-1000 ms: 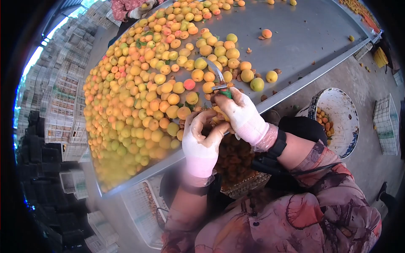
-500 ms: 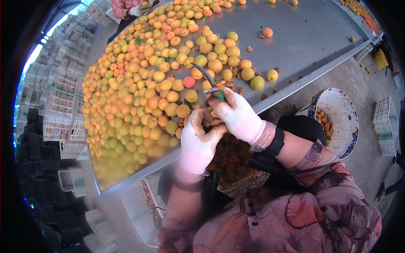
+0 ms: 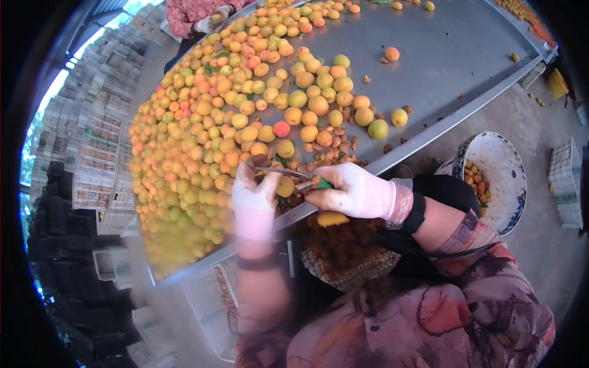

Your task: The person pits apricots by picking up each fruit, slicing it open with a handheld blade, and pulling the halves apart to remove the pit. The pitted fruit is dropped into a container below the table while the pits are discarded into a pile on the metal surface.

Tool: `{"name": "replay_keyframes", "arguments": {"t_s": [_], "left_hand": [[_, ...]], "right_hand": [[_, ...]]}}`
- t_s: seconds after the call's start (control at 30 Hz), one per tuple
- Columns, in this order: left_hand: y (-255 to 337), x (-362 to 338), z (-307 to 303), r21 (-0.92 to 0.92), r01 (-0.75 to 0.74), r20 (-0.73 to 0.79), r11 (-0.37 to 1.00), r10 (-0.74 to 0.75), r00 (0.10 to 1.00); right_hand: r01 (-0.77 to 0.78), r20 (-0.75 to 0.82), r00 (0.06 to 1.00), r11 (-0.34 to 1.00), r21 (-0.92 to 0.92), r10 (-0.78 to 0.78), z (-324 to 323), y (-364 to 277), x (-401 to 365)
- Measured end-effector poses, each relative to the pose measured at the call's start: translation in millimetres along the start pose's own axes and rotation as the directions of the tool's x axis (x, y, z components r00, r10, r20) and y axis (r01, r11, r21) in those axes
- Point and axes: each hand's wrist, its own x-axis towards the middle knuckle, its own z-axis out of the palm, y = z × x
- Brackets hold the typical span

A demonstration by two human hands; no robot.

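Note:
My right hand, in a stained white and pink glove, is closed around the green handle of a curved knife. Its blade points left, the tip close to the fingers of my left hand. That hand, gloved alike, is over the near edge of the apricot pile, its thumb and bent fingers apart; I make out no fruit between them. Just below my right hand is a yellow-orange apricot piece, above a basket of dark orange pieces. Whole apricots lie heaped beyond my left hand.
The metal table has a raised rim. Loose pits lie on it. At right stand a white bucket holding fruit and a white crate. Crates are stacked left. Another person's gloved hand is at the far edge.
My hands have moved apart, the left one leftward to the pile. The knife has swung from pointing up to pointing left. An apricot piece now shows below my right hand.

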Motion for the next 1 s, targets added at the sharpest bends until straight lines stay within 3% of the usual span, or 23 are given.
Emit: {"name": "replay_keyframes", "arguments": {"t_s": [0.07, 0.1, 0.17, 0.2, 0.23, 0.3, 0.33, 0.37, 0.4, 0.5, 0.53, 0.57, 0.6, 0.63, 0.67, 0.77, 0.8, 0.83, 0.9, 0.93, 0.97, 1.0], "left_hand": [[-11, 13, -6, 0.293, -0.129, 0.083, 0.947, 0.109, 0.991], [-8, 23, -7, 0.297, -0.134, 0.086, 0.945, 0.114, 0.990], [-2, 51, -4, 0.635, -0.235, 0.259, 0.736, 0.084, 0.962], [-3, 68, 0, 0.697, -0.204, 0.299, 0.687, -0.020, 0.954], [-7, 83, 8, 0.698, -0.210, 0.302, 0.685, -0.016, 0.953], [-9, 106, 28, 0.871, -0.331, 0.332, 0.363, 0.061, 0.941], [-8, 115, 36, 0.870, -0.338, 0.337, 0.360, 0.067, 0.939], [-7, 122, 44, 0.903, -0.344, 0.373, 0.258, -0.074, 0.925], [-7, 126, 49, 0.921, -0.359, 0.386, 0.153, -0.218, 0.896], [-13, 137, 49, 0.915, -0.388, 0.403, 0.109, -0.277, 0.872], [-15, 136, 43, 0.891, -0.443, 0.454, 0.103, -0.164, 0.876], [-19, 132, 36, 0.889, -0.446, 0.457, 0.098, -0.167, 0.874], [-12, 123, 31, 0.797, -0.301, 0.425, 0.523, -0.132, 0.895], [-2, 112, 26, 0.530, -0.110, 0.378, 0.841, -0.119, 0.918], [16, 95, 23, 0.399, -0.056, 0.371, 0.915, -0.105, 0.923], [42, 39, 20, 0.117, 0.019, 0.282, 0.993, -0.051, 0.958], [40, 23, 17, 0.047, -0.164, 0.324, 0.985, 0.140, 0.935], [41, 9, 18, 0.028, -0.229, 0.320, 0.973, 0.208, 0.924], [18, 2, 11, 0.225, -0.520, 0.381, 0.824, 0.417, 0.826], [13, -4, 10, 0.224, -0.516, 0.378, 0.827, 0.414, 0.828], [8, -11, 12, 0.066, -0.308, 0.295, 0.949, 0.277, 0.915], [8, -15, 16, -0.113, -0.085, 0.240, 0.990, 0.110, 0.964]], "right_hand": [[-0.062, 0.007, 0.998, 0.996, 0.059, 0.062, -4, 1, -1], [-0.021, -0.047, 0.999, 0.991, 0.131, 0.027, -8, 2, 0], [0.022, -0.103, 0.995, 0.979, 0.202, -0.001, -12, 5, 3], [0.009, -0.180, 0.983, 0.968, 0.251, 0.038, -14, 8, 6], [0.002, -0.255, 0.964, 0.954, 0.299, 0.078, -17, 8, 9], [-0.027, -0.261, 0.957, 0.933, 0.360, 0.128, -20, 4, 12], [0.017, -0.289, 0.950, 0.900, 0.436, 0.122, -18, 4, 14], [0.063, -0.316, 0.941, 0.860, 0.507, 0.118, -18, 6, 15], [0.050, -0.345, 0.933, 0.910, 0.411, 0.105, -21, 11, 18], [0.066, -0.370, 0.925, 0.924, 0.377, 0.085, -25, 17, 22], [0.091, -0.404, 0.912, 0.926, 0.366, 0.070, -25, 12, 21], [0.093, -0.407, 0.911, 0.924, 0.371, 0.071, -27, 12, 19], [0.101, -0.423, 0.906, 0.950, 0.297, 0.036, -27, 12, 19], [0.108, -0.434, 0.901, 0.969, 0.220, -0.002, -28, 12, 19], [0.112, -0.433, 0.901, 0.968, 0.226, -0.003, -27, 11, 18], [0.102, -0.345, 0.938, 0.971, 0.215, -0.022, -22, 11, 15], [0.127, -0.341, 0.936, 0.985, 0.113, -0.081, -19, 13, 15], [0.150, -0.332, 0.933, 0.989, 0.010, -0.138, -15, 13, 15], [0.120, -0.307, 0.944, 0.993, -0.021, -0.121, -9, 8, 9], [0.181, -0.306, 0.935, 0.983, -0.019, -0.178, -5, 6, 8], [0.242, -0.305, 0.923, 0.970, -0.018, -0.236, -3, 6, 8], [0.177, -0.277, 0.941, 0.981, -0.080, -0.193, -3, 7, 7]]}}
